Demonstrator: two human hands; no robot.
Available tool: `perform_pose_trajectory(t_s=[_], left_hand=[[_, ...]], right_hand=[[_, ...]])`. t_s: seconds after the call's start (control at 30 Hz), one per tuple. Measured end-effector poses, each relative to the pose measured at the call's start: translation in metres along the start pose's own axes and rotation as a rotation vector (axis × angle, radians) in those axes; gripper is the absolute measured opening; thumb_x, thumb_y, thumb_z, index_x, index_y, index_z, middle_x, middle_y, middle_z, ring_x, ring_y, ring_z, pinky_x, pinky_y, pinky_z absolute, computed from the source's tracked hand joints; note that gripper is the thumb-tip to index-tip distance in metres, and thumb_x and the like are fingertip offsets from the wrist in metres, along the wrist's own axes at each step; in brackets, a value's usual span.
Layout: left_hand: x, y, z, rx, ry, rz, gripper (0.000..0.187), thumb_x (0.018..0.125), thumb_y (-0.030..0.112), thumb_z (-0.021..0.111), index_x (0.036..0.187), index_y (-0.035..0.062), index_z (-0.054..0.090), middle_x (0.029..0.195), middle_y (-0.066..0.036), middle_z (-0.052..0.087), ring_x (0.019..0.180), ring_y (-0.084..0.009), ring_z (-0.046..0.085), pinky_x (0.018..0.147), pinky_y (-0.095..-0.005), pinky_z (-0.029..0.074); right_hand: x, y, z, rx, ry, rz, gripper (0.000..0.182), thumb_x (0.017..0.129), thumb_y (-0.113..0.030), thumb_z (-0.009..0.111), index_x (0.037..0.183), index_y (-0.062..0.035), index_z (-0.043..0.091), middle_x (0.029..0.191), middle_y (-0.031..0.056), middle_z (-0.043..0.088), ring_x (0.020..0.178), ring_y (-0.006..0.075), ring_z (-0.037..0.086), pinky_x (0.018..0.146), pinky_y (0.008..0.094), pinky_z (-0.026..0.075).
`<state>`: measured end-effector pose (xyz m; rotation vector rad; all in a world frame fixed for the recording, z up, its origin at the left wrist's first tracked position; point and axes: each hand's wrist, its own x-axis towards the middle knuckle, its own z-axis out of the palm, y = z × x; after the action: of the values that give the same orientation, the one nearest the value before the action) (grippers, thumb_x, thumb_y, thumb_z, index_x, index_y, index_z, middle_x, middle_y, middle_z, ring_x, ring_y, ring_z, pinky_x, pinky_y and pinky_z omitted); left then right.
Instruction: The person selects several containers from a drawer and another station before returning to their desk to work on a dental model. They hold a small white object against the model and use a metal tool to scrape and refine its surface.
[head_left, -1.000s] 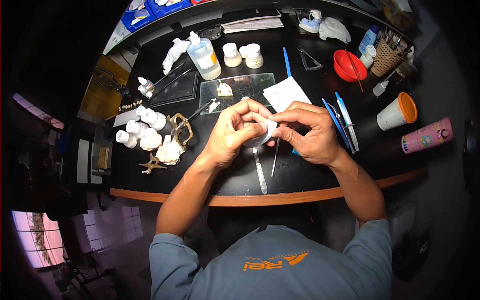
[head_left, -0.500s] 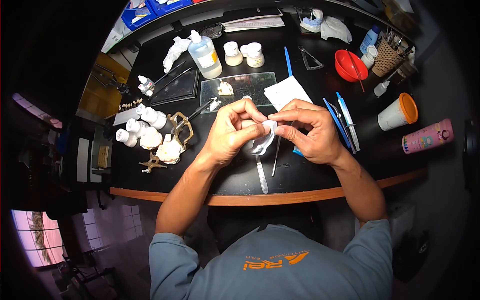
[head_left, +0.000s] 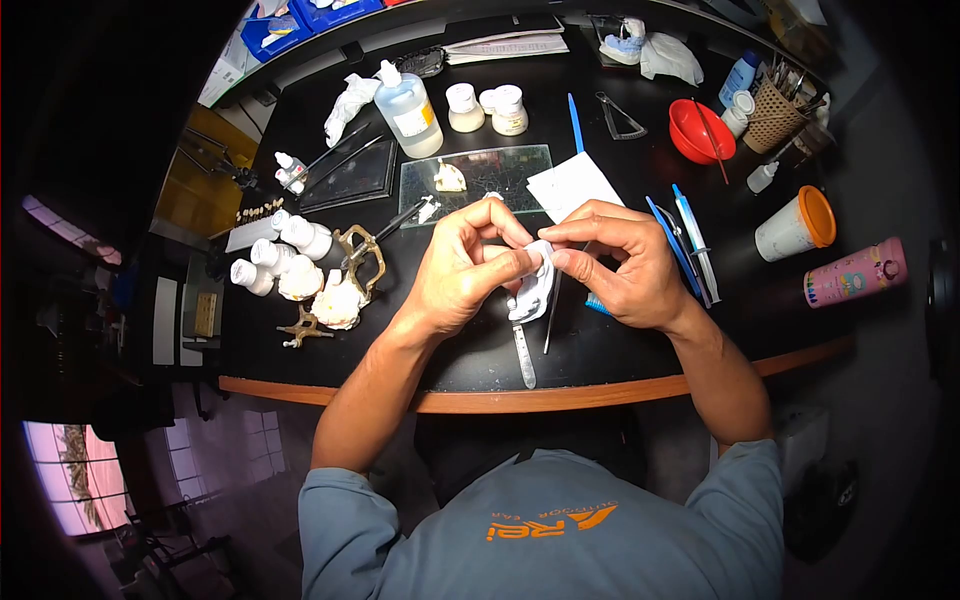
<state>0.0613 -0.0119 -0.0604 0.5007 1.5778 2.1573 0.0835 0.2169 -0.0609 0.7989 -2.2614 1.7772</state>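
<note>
My left hand (head_left: 465,265) and my right hand (head_left: 625,265) meet over the middle of the bench, thumbs and forefingers pinched close together. Between them is a thin, crumpled whitish piece (head_left: 533,298), like tissue or soft film, hanging below the fingertips; whether something small is wrapped in it, I cannot tell. A slim rod (head_left: 552,320) shows beside it, its upper part hidden by my right hand. Below the hanging piece lies a knife-like tool with a pale, flat handle (head_left: 524,358). Partly under my right hand is something small and blue (head_left: 596,303).
Behind my hands lie a glass slab (head_left: 520,165) and white paper (head_left: 580,185). Plaster pieces (head_left: 340,300), a brass-coloured frame (head_left: 365,262) and white bottles (head_left: 270,255) stand left. A red bowl (head_left: 690,140), orange-lidded cup (head_left: 785,235) and pink bottle (head_left: 850,275) are right.
The whitish piece has turned and hangs narrower, its lower end slightly right and lower. Both hands stay nearly in place, still pinching.
</note>
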Motion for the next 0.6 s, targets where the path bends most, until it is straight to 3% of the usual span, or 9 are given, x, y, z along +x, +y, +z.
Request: perform_pose_trajectory(t_s=[0.23, 0.27, 0.37, 0.43, 0.53, 0.6], left_hand=[[0.001, 0.001, 0.006, -0.055, 0.071, 0.018, 0.034, 0.097, 0.011, 0.072, 0.125, -0.0066, 0.065, 0.101, -0.008, 0.07, 0.086, -0.0114, 0.069, 0.072, -0.0261, 0.061], [0.0, -0.002, 0.002, -0.062, 0.065, 0.045, 0.032, 0.099, 0.011, 0.07, 0.125, -0.0066, 0.065, 0.108, -0.011, 0.07, 0.093, -0.0142, 0.071, 0.08, -0.0295, 0.064], [0.0, -0.002, 0.009, -0.049, 0.153, 0.144, 0.028, 0.102, 0.011, 0.068, 0.124, -0.0065, 0.065, 0.112, -0.014, 0.071, 0.099, -0.0161, 0.072, 0.085, -0.0319, 0.064], [0.0, -0.007, 0.007, -0.046, 0.132, 0.221, 0.027, 0.099, 0.002, 0.068, 0.124, -0.0079, 0.064, 0.12, -0.018, 0.069, 0.11, -0.0237, 0.072, 0.094, -0.0359, 0.063], [0.003, -0.015, 0.005, 0.063, 0.104, 0.313, 0.031, 0.097, -0.003, 0.069, 0.126, -0.0095, 0.062, 0.126, -0.024, 0.066, 0.121, -0.0355, 0.069, 0.101, -0.041, 0.062], [0.003, -0.016, 0.006, 0.039, 0.099, 0.324, 0.03, 0.097, -0.003, 0.068, 0.126, -0.0096, 0.061, 0.126, -0.024, 0.066, 0.12, -0.0355, 0.069, 0.101, -0.0411, 0.062]], right_hand=[[0.0, 0.003, 0.004, -0.052, 0.094, -0.018, 0.024, 0.091, -0.014, 0.082, 0.112, -0.0027, 0.077, 0.092, 0.0057, 0.072, 0.081, 0.0099, 0.069, 0.063, 0.0229, 0.054], [0.0, 0.003, 0.004, -0.071, 0.095, -0.036, 0.026, 0.09, -0.015, 0.084, 0.111, -0.0024, 0.077, 0.092, 0.006, 0.072, 0.08, 0.0099, 0.069, 0.063, 0.0231, 0.055], [0.001, 0.0, 0.003, -0.145, 0.096, -0.078, 0.031, 0.085, -0.018, 0.088, 0.109, -0.0014, 0.076, 0.09, 0.0064, 0.072, 0.076, 0.0096, 0.068, 0.063, 0.0236, 0.056], [0.001, -0.003, 0.004, -0.216, 0.099, -0.091, 0.035, 0.082, -0.019, 0.091, 0.108, -0.0004, 0.076, 0.087, 0.0063, 0.072, 0.071, 0.0092, 0.068, 0.062, 0.0235, 0.056], [-0.001, 0.0, 0.009, -0.264, 0.159, -0.115, 0.03, 0.081, -0.016, 0.091, 0.101, 0.0006, 0.076, 0.079, 0.006, 0.071, 0.063, 0.0094, 0.067, 0.058, 0.023, 0.055], [-0.002, 0.001, 0.01, -0.282, 0.171, -0.138, 0.027, 0.08, -0.015, 0.091, 0.097, 0.0006, 0.076, 0.078, 0.0062, 0.07, 0.062, 0.0096, 0.067, 0.056, 0.023, 0.055]])
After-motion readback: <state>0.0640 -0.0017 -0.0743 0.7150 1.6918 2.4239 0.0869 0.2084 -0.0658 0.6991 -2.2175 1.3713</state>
